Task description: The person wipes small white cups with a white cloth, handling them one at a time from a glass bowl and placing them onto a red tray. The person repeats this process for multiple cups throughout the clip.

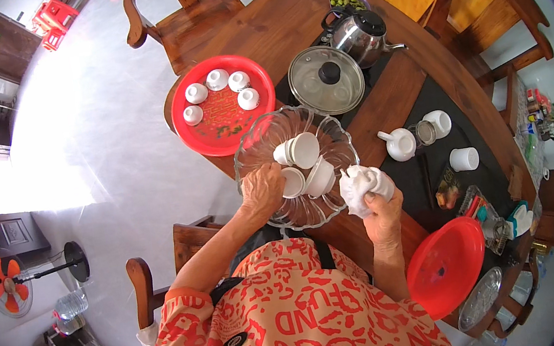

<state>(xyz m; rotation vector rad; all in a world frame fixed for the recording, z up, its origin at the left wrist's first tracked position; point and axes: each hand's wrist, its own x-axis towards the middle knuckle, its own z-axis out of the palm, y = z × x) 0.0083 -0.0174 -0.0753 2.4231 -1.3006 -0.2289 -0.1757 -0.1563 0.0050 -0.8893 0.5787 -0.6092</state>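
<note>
My left hand (264,190) reaches over the near left rim of a clear glass bowl (246,150) with a wavy edge. Its curled fingers grip a small white cup (292,183) inside the bowl; the fingertips are partly hidden. Other white cups (304,151) lie in the bowl, some nested or tilted. Over at the bowl's right side, my right hand (383,213) clutches a bunched white cloth (366,187). Beyond the bowl, a round red tray (179,109) carries several small white cups (217,79) turned upside down along its far side.
Behind the bowl are a glass-lidded pot (310,83) and a steel kettle (359,40). A white teapot (400,144), a glass strainer cup (424,132) and a white canister (464,159) stand to the right. A red basin (447,266) leans at the near right. Wooden chairs (200,28) surround the table.
</note>
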